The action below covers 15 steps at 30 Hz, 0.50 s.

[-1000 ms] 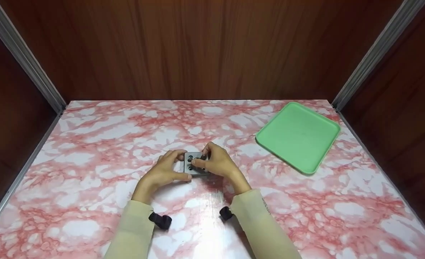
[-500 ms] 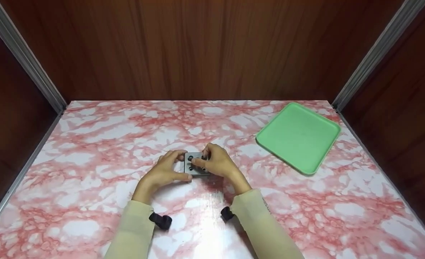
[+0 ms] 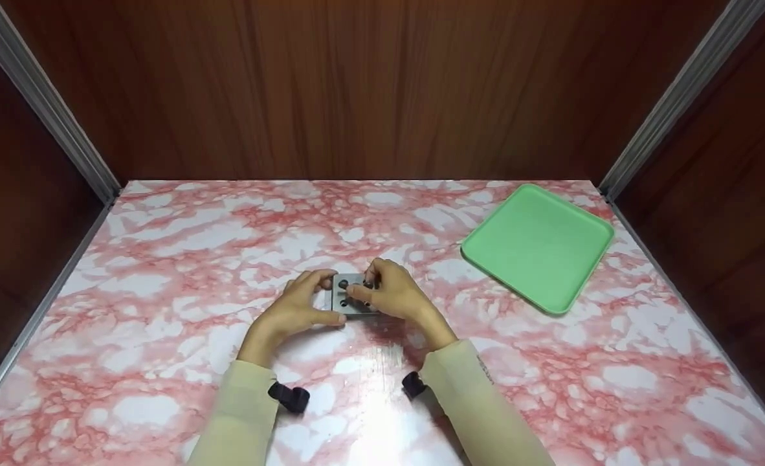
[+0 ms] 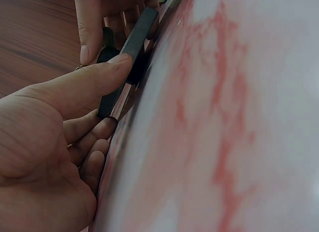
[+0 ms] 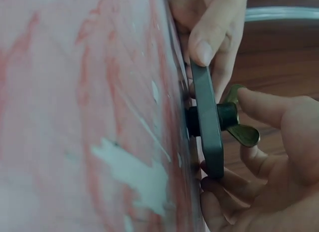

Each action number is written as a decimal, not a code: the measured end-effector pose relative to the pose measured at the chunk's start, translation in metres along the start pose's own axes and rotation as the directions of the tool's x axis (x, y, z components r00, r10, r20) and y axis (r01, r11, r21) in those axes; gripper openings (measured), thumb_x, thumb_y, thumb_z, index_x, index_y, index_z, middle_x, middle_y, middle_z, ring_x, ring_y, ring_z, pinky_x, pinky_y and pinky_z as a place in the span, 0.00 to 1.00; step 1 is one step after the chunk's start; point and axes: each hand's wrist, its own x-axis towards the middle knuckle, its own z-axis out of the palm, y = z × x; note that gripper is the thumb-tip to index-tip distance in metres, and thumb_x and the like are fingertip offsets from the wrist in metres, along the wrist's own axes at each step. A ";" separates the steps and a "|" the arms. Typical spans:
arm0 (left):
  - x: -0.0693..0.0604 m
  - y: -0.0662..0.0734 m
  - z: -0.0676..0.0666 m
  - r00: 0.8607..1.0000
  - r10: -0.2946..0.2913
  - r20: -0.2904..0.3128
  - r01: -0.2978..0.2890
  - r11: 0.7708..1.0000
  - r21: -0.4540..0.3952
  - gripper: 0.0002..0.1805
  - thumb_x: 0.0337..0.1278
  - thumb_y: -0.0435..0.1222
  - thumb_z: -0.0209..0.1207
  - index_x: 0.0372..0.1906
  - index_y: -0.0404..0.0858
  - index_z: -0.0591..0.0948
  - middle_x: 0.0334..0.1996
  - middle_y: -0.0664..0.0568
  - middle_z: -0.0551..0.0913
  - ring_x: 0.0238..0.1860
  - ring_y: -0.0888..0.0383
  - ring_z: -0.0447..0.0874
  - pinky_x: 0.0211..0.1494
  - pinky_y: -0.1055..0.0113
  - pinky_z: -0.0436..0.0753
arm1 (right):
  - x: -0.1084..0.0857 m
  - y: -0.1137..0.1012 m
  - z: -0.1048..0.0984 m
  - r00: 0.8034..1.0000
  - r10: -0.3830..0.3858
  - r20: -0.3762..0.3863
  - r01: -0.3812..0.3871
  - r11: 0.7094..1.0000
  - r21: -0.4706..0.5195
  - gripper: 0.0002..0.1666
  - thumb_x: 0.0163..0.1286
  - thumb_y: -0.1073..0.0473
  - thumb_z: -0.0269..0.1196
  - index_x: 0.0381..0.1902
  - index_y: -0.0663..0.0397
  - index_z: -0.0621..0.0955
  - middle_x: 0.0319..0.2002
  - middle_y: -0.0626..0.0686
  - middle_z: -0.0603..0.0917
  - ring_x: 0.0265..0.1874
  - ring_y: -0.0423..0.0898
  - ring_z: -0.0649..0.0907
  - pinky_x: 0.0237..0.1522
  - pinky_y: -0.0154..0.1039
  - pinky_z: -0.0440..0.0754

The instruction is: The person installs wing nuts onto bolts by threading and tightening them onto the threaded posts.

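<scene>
A grey metal plate (image 3: 355, 310) with several dark round holes is held just above the marbled tabletop. My left hand (image 3: 292, 310) grips its left end, thumb on the near edge and fingertips on the far edge. From the plate's face stands a brass-coloured wing nut (image 5: 245, 135) with a black collar (image 5: 228, 116) at its base. My right hand (image 3: 397, 292) pinches the wings between thumb and forefinger, while its other fingers lie near the plate's right end. Below the plate, a black round part (image 5: 192, 121) shows in the right wrist view. In the head view my right hand mostly covers the wing nut.
A green tray (image 3: 538, 249) lies at the right rear of the red-and-white marbled table (image 3: 162, 259). Dark wood-grain panels (image 3: 356, 90) with metal corner rails enclose the back and sides. Each sleeve carries a black wrist mount (image 3: 290, 397).
My right wrist and sleeve have shifted slightly to the right, and the right thumb has moved a little over the wing nut. The left hand and the plate stay in place.
</scene>
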 end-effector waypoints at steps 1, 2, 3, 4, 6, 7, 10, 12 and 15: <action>0.000 0.000 0.000 1.000 0.001 -0.001 -0.001 1.000 0.004 0.51 0.49 0.39 0.81 0.79 0.44 0.68 0.69 0.49 0.72 0.72 0.46 0.61 0.76 0.46 0.65 | 0.000 0.001 -0.001 1.000 -0.005 0.009 0.005 1.000 0.002 0.16 0.73 0.49 0.71 0.40 0.54 0.77 0.32 0.49 0.75 0.30 0.44 0.73 0.35 0.40 0.72; 0.000 0.000 0.000 1.000 0.001 -0.002 -0.001 1.000 0.009 0.51 0.48 0.39 0.81 0.79 0.44 0.68 0.69 0.49 0.73 0.73 0.46 0.61 0.76 0.46 0.65 | 0.000 0.001 -0.002 1.000 -0.012 0.019 0.011 1.000 0.015 0.15 0.74 0.50 0.70 0.41 0.54 0.78 0.33 0.49 0.77 0.31 0.44 0.75 0.37 0.40 0.73; 0.000 0.000 0.000 1.000 -0.001 -0.003 0.001 1.000 0.008 0.51 0.48 0.39 0.81 0.79 0.44 0.69 0.69 0.49 0.73 0.73 0.46 0.61 0.76 0.46 0.65 | 0.001 0.001 -0.003 0.999 -0.019 0.030 0.018 0.999 0.028 0.14 0.75 0.50 0.69 0.43 0.53 0.79 0.35 0.49 0.79 0.33 0.44 0.77 0.40 0.41 0.76; 0.000 0.000 -0.001 1.000 -0.002 -0.003 0.002 1.000 0.006 0.51 0.48 0.39 0.81 0.79 0.44 0.69 0.69 0.49 0.73 0.73 0.46 0.61 0.76 0.46 0.64 | 0.001 0.002 -0.004 0.999 -0.028 0.043 0.026 0.999 0.043 0.12 0.76 0.51 0.67 0.45 0.53 0.80 0.38 0.50 0.81 0.36 0.45 0.79 0.44 0.42 0.77; 0.000 0.000 -0.001 1.000 -0.004 -0.003 0.004 1.000 0.008 0.51 0.48 0.39 0.81 0.79 0.44 0.69 0.69 0.49 0.73 0.73 0.46 0.61 0.76 0.45 0.64 | 0.001 0.002 -0.006 0.997 -0.051 0.062 0.046 0.996 0.077 0.11 0.79 0.53 0.64 0.50 0.53 0.82 0.46 0.52 0.85 0.45 0.47 0.83 0.53 0.46 0.79; 0.000 0.000 -0.001 1.000 -0.003 -0.003 0.003 1.000 0.009 0.51 0.48 0.39 0.81 0.79 0.44 0.69 0.69 0.49 0.73 0.73 0.46 0.61 0.77 0.45 0.63 | 0.002 0.003 -0.007 0.996 -0.062 0.071 0.056 0.994 0.093 0.11 0.80 0.54 0.62 0.53 0.53 0.83 0.51 0.53 0.86 0.50 0.48 0.84 0.58 0.48 0.79; -0.001 0.000 0.000 1.000 -0.003 -0.003 0.003 1.000 0.015 0.51 0.48 0.40 0.81 0.79 0.45 0.69 0.69 0.48 0.73 0.73 0.46 0.62 0.77 0.44 0.63 | 0.002 0.004 -0.009 0.992 -0.101 0.080 0.092 0.990 0.111 0.15 0.81 0.59 0.57 0.60 0.50 0.84 0.61 0.53 0.84 0.61 0.51 0.81 0.66 0.54 0.76; -0.001 0.000 0.000 1.000 -0.001 -0.003 0.001 1.000 0.018 0.51 0.48 0.40 0.81 0.79 0.45 0.69 0.69 0.48 0.73 0.73 0.46 0.62 0.78 0.43 0.62 | 0.002 0.004 -0.010 0.989 -0.129 0.077 0.120 0.987 0.110 0.19 0.80 0.64 0.55 0.61 0.48 0.85 0.64 0.53 0.83 0.65 0.52 0.79 0.69 0.55 0.73; -0.001 0.000 0.000 1.000 0.003 -0.002 -0.003 1.000 0.018 0.51 0.48 0.40 0.81 0.79 0.45 0.69 0.69 0.48 0.73 0.74 0.45 0.62 0.79 0.42 0.61 | 0.003 0.006 -0.012 0.983 -0.169 0.070 0.162 0.983 0.090 0.26 0.77 0.71 0.51 0.61 0.47 0.87 0.63 0.53 0.83 0.65 0.53 0.79 0.70 0.55 0.72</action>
